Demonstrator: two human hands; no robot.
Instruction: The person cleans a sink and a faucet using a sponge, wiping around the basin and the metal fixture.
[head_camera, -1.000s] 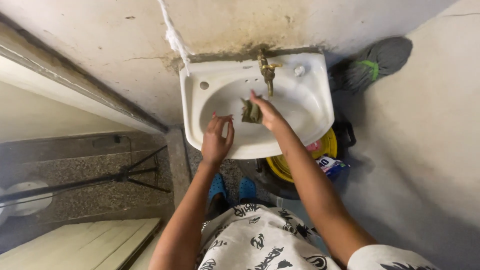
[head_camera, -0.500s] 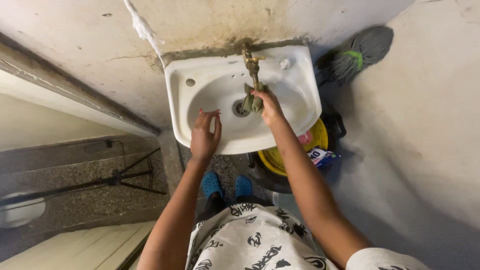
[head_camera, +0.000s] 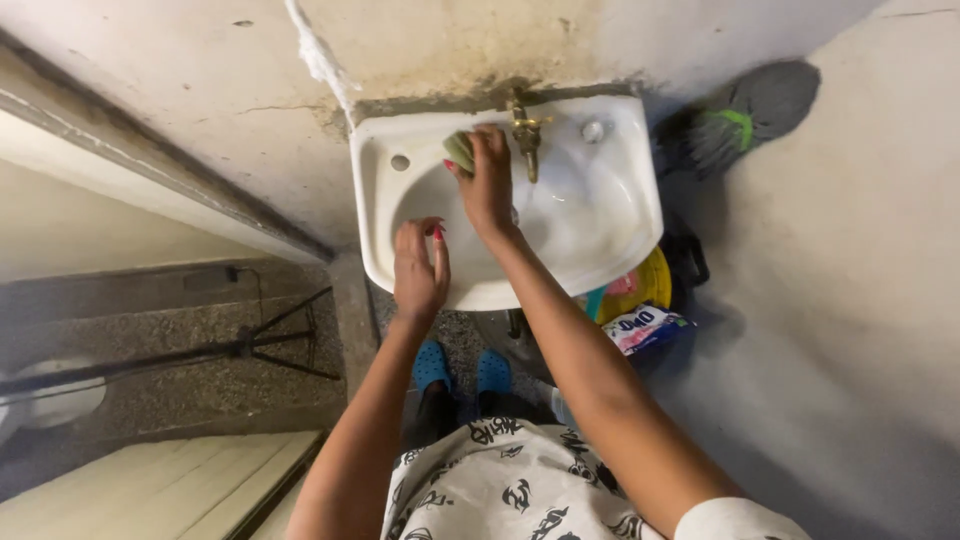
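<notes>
A white wall-mounted sink (head_camera: 620, 235) is seen from above, fixed against a stained, cracked plaster wall (head_camera: 200, 90), with a brass tap (head_camera: 525, 135) at the middle of its back ledge. A grey mop head (head_camera: 745, 115) is propped on the floor to the right of the sink, and a yellow basin (head_camera: 655, 280) with a printed packet (head_camera: 640, 328) beside it is partly hidden under the bowl. A black tripod (head_camera: 250, 350) is laid on the speckled floor to the left.

The right hand (head_camera: 488, 185) is stretched to the back ledge, just left of the tap, and its fingers are closed down on a small greenish sponge (head_camera: 459, 150), which is pressed against the ledge. The left hand (head_camera: 418, 268) is held over the front rim of the bowl with its fingers together, slightly curled, holding nothing.

The sponge is judged to be light, soft and easily squashed, probably wet and somewhat slippery against the glazed surface. It is best gripped across its width, thumb on one side and fingertips on the other, so that it is kept flat under the palm.
</notes>
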